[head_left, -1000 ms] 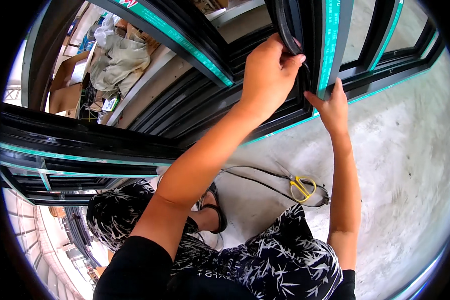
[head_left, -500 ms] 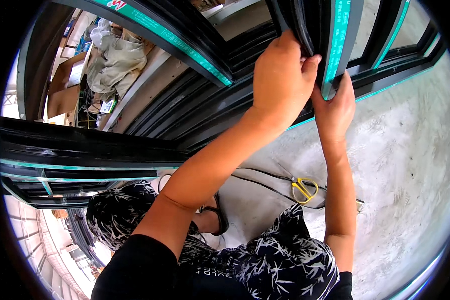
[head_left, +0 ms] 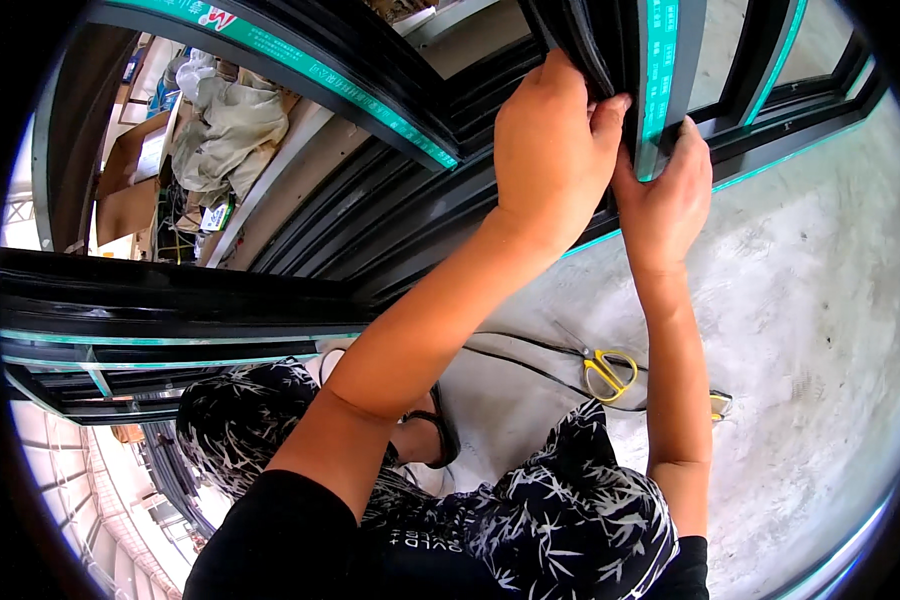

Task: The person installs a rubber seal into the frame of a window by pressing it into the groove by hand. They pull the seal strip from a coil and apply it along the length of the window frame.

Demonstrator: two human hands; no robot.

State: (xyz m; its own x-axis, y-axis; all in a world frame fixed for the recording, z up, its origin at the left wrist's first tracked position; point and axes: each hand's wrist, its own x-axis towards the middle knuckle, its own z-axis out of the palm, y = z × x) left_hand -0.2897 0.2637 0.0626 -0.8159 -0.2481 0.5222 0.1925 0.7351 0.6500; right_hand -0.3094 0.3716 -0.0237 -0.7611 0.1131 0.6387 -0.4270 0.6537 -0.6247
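A dark window or door frame stands before me, its upright bar (head_left: 677, 75) faced with teal protective film. My left hand (head_left: 553, 150) is closed at the bar's inner side on a black sealing strip (head_left: 582, 40), thumb toward the bar; its fingertips are partly hidden. Just to the right, my right hand (head_left: 667, 215) grips the bar's lower end, thumb on the left side and fingers on the right. Yellow-handled scissors (head_left: 610, 375) lie on the floor below, beside a thin black cord or strip (head_left: 520, 370).
More dark frames with teal film (head_left: 170, 338) stand at my left. Behind them are an open cardboard box (head_left: 125, 200) and a crumpled grey cloth (head_left: 232, 135). The concrete floor (head_left: 810, 300) stretches to the right. My sandalled foot (head_left: 432, 435) is near the cord.
Both hands have shifted slightly up along the bar, the left a little leftward too. The right hand's fingers reach somewhat higher on the bar. Both keep their hold.
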